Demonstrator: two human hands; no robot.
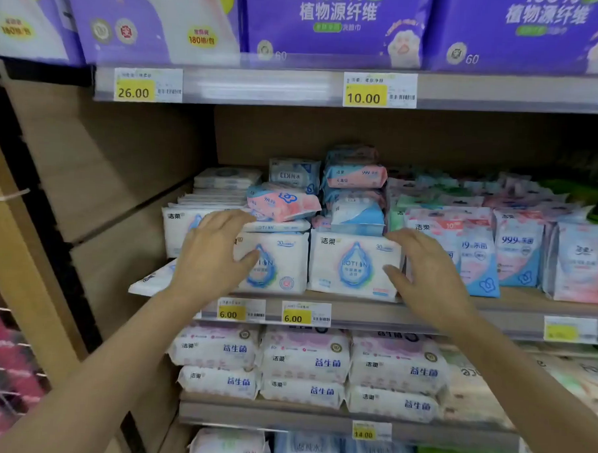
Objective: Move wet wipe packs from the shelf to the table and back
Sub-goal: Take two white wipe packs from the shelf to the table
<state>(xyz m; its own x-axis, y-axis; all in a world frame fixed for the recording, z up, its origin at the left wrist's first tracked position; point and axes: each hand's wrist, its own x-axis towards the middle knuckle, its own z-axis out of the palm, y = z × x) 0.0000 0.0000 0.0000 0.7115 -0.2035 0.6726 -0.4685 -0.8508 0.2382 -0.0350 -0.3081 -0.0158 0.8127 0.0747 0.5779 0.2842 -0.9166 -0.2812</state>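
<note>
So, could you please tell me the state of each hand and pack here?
Left white plastic pack with blue drop: upright.
Right white plastic pack with blue drop: upright.
Pink-and-blue plastic pack: lying tilted on others.
Left hand: open, thumb on the left pack.
Right hand: open, thumb touching the right pack.

The shelf in front of you carried white wipe packs standing along its front edge, pink-and-blue packs to their right.
</note>
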